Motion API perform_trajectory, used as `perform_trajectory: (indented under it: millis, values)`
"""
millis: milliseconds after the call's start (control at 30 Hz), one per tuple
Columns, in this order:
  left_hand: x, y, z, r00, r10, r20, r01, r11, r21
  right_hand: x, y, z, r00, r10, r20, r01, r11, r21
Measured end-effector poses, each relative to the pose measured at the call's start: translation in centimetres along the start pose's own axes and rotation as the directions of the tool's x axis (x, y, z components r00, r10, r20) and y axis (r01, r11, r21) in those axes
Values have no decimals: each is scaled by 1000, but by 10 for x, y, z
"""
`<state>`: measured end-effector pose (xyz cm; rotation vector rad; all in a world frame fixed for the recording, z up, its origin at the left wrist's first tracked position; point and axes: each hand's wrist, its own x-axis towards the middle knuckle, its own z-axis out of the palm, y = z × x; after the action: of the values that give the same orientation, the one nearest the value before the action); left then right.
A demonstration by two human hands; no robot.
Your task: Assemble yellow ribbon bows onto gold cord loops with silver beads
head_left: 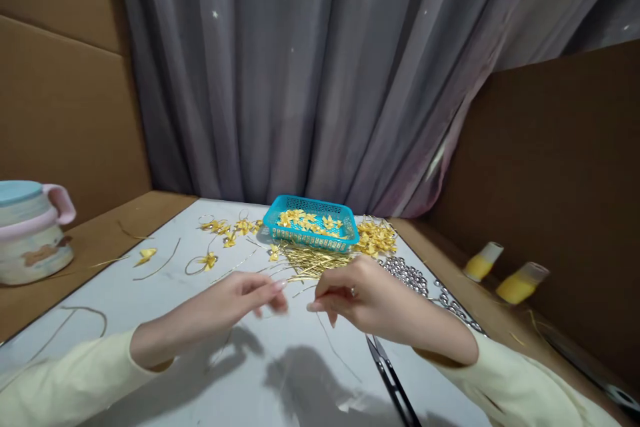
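Where the white worktop [133, 300] spreads across the lower half of the frame, fine finger work is under way at its middle, and conditions are judged fair. The turquoise basket [310, 238], upper centre, holds yellow bows and stands beyond the hands, suitably out of their path. The left hand [253, 293], left of centre, has its thumb and fingers slightly spread and blurred; I cannot tell whether anything lies between them. The right hand [350, 290], right of centre, has its fingertips drawn close together; what they pinch, if anything, is hidden. The black pointed tool [393, 383], lower right, lies tips forward just below the right wrist; turning those tips aside would be prudent. The heap of gold stems [315, 260] sits just past the fingertips, with silver beads [407, 273] to its right; sleeves should be kept off both. A thin wire [335, 343] shows below the right hand, at lower centre; whether it is held is unclear. So fine a piece is best pinched near its end, forearms steadied and hand shadows kept off it.
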<state>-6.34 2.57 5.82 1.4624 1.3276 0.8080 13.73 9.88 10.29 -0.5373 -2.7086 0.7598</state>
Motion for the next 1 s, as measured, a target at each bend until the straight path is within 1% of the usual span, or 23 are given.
perform_trajectory:
  millis: [33, 67, 100, 133, 200, 233, 300, 367, 433, 500, 567, 633, 700, 800, 900, 1000]
  values:
    - [2, 8, -1, 997, 74, -38, -73, 997, 24, 4, -3, -2, 1000, -28, 4, 28, 999, -20]
    - [5, 16, 0, 992, 120, -32, -119, 993, 6, 7, -6, -4, 999, -49, 7, 49, 998, -33]
    - [8, 24, 2, 988, 150, 20, -150, 988, -26, 9, -8, -6, 998, -63, 18, 64, 998, -29]
    - [11, 30, 5, 979, 181, 97, -177, 983, -57, 11, -10, -8, 997, -70, 40, 71, 997, -8]
    - [19, 40, 11, 945, 197, 260, -186, 980, -67, 10, -13, -11, 996, -58, 74, 57, 998, 26]
    - [22, 42, 14, 929, 204, 310, -197, 979, -54, 9, -13, -12, 997, -38, 69, 37, 999, 15]
    - [26, 45, 16, 914, 223, 338, -222, 974, -43, 4, -11, -13, 1000, 3, 13, -2, 999, -45]
    - [28, 45, 15, 909, 209, 359, -210, 977, -36, -2, -8, -11, 999, 28, -34, -30, 997, -66]
    - [28, 45, 13, 917, 170, 361, -182, 983, 1, -7, -3, -7, 999, 33, -42, -34, 999, -29]
    - [27, 44, 10, 938, 139, 318, -169, 983, 71, -11, 1, -3, 997, 28, -71, -30, 999, -26]
    - [27, 43, 8, 955, 128, 267, -166, 978, 127, -14, 5, 0, 990, 13, -142, -22, 997, -68]
    - [28, 41, 7, 961, 127, 247, -164, 977, 133, -15, 8, 1, 977, -19, -212, -4, 994, -110]
    - [30, 39, 7, 959, 131, 251, -155, 985, 79, -16, 9, 1, 962, -64, -266, 27, 990, -140]
    - [35, 35, 7, 959, 134, 250, -126, 991, -48, -16, 9, 0, 942, -120, -313, 65, 981, -181]
    - [39, 33, 7, 963, 133, 236, -91, 979, -183, -15, 11, 2, 929, -135, -345, 60, 974, -220]
    - [41, 33, 9, 964, 131, 232, -53, 947, -317, -13, 14, 5, 918, -143, -371, 56, 971, -234]
